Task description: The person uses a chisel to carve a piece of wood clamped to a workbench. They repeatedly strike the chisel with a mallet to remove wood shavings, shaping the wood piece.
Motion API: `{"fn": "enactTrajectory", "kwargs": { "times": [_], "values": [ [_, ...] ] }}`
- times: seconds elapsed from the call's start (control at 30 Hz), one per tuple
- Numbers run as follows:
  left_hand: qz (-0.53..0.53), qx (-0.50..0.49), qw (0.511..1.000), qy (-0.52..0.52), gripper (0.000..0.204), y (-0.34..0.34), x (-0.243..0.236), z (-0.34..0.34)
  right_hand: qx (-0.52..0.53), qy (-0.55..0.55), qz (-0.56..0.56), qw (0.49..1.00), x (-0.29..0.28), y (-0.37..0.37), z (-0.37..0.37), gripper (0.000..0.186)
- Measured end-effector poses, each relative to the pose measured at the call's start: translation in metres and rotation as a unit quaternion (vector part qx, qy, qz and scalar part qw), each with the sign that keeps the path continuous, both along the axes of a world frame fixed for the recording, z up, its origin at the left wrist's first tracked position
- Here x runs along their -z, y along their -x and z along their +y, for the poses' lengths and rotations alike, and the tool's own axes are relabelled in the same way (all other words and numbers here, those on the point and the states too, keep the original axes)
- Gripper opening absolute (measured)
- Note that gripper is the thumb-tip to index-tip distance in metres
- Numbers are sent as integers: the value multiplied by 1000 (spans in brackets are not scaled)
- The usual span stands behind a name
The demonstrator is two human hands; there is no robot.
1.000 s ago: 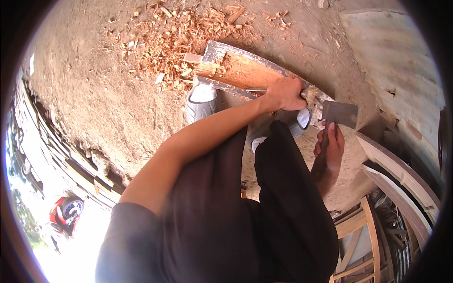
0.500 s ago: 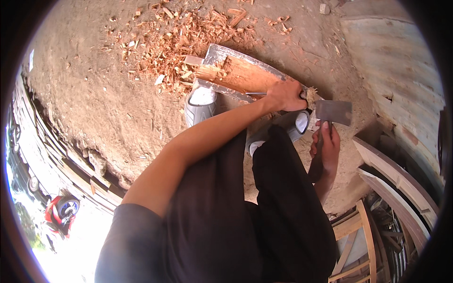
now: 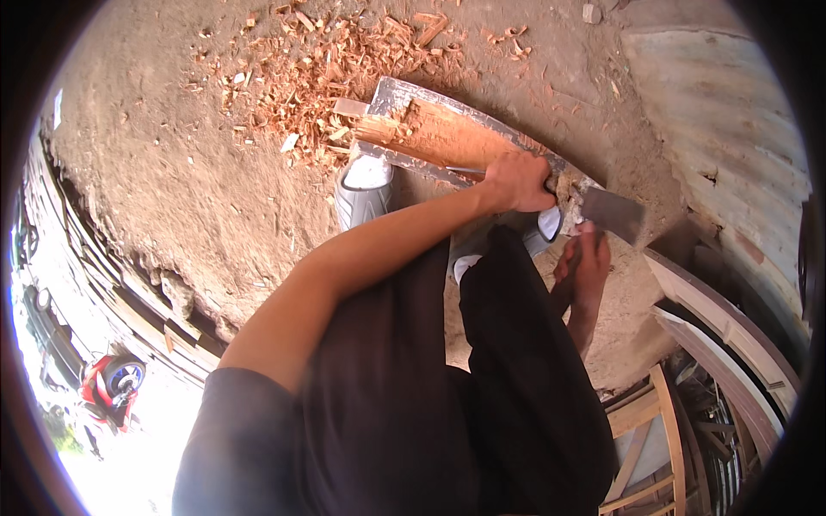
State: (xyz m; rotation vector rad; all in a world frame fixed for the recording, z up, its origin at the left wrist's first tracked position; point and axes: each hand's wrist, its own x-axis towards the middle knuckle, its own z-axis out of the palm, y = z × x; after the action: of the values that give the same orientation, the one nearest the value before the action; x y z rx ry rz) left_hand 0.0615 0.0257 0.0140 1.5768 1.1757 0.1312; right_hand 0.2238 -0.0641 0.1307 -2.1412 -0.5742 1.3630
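Note:
My left hand [image 3: 519, 182] is closed around a chisel, whose thin metal shaft [image 3: 465, 170] points left into the hollow of a wooden piece [image 3: 452, 138]. The piece has worn grey outer faces and freshly cut orange wood inside. Beyond my left fist, a frayed, fibrous end [image 3: 567, 191] sticks out on the right; whether it belongs to the chisel handle cannot be told. My right hand [image 3: 588, 262] grips the handle of a hatchet, slightly blurred. Its flat dark blade [image 3: 613, 213] is right beside the frayed end; contact is unclear.
Orange wood shavings [image 3: 340, 73] lie on the dirt ground beyond the piece. Grey-and-white footwear [image 3: 366, 193] is close under its near edge. Corrugated metal sheet [image 3: 705, 112] stands at right, with curved boards [image 3: 723, 318] and a wooden frame [image 3: 669, 430] nearer. A red motorcycle [image 3: 107, 383] is far left.
The hatchet blade has tilted and shifted slightly right and down, with my right hand a little lower. My left hand has shifted slightly down and keeps its hold.

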Motion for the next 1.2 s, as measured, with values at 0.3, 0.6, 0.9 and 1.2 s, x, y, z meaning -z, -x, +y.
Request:
{"fn": "enactTrajectory", "kwargs": {
  "times": [0.3,0.6,0.9,1.2],
  "values": [
    [13,17,1000,-19,43,0,2,-6,-63,66,49,995,-7,-6,-10,35],
    [1,14,996,-92,41,3,3,-19,-11,86,78,993,-17,-21,-8,34],
    [-24,81,986,-146,40,15,-3,-32,27,107,104,989,-14,4,-20,31],
    [-43,102,977,-180,33,22,3,-51,20,110,97,989,-15,5,-28,28]
  ]
}}
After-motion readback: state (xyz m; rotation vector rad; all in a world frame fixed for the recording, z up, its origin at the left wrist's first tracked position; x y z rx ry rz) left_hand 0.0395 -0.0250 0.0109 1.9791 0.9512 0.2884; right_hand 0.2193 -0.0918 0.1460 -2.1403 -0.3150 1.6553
